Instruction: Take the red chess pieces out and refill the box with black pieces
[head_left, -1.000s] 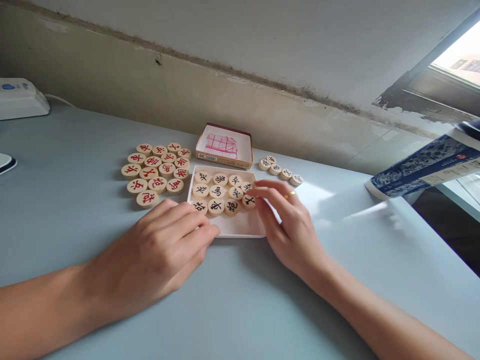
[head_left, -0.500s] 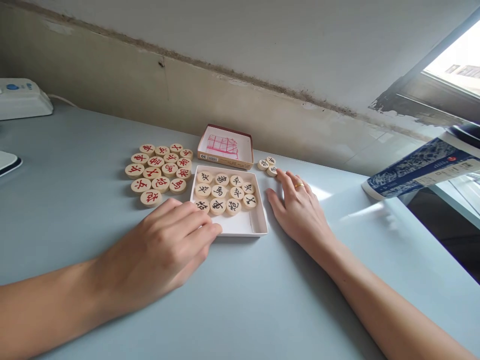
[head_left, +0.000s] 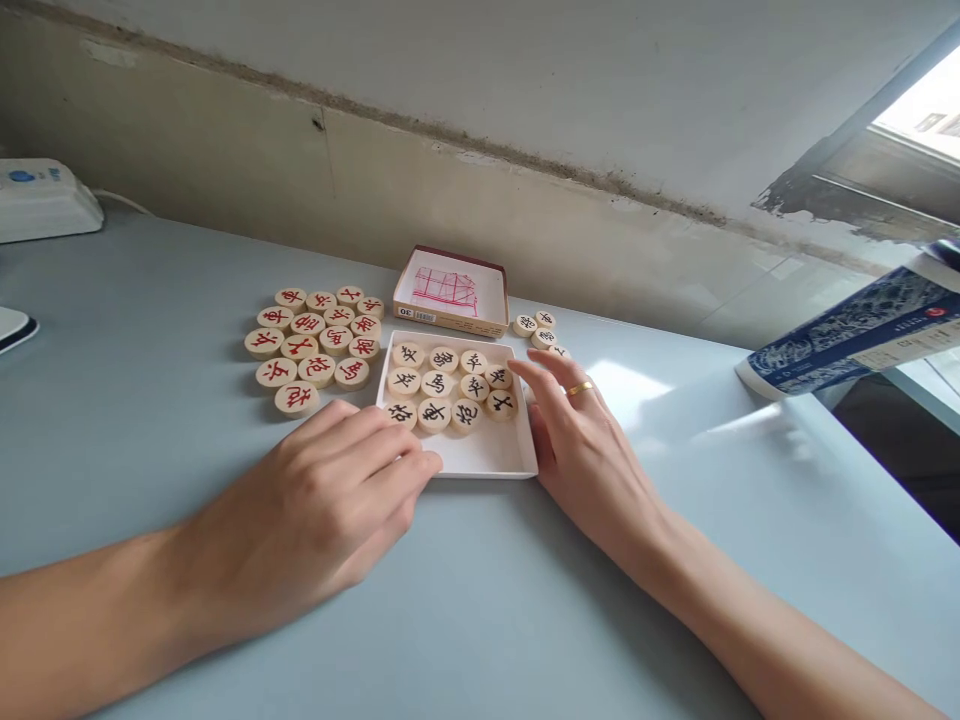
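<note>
A shallow white box point(head_left: 480, 460) holds several round wooden Chinese chess pieces with black characters, such as the piece point(head_left: 437, 384) near its middle. My left hand point(head_left: 330, 490) is closed on the box's near left corner, its fingertips partly hidden. Against the right wall of the box rests my right hand point(head_left: 589, 430), fingers apart and slightly bent, the forefinger reaching over the rim beside a black-lettered piece point(head_left: 498, 376). The thumb is mostly hidden behind the wall. Beyond this hand lie several more black pieces point(head_left: 546, 337) on the table.
Several red-lettered chess pieces point(head_left: 316, 370) are grouped left of the box. Behind it a box lid point(head_left: 450, 287) with a red grid drawing leans near the wall. A blue patterned cylinder point(head_left: 847, 330) stands tilted in view at right. A white device point(head_left: 49, 200) sits far left.
My right hand has moved left and nearer, from the loose black pieces to the box's right wall. A black piece formerly under its fingers now shows. My left hand stays at the corner.
</note>
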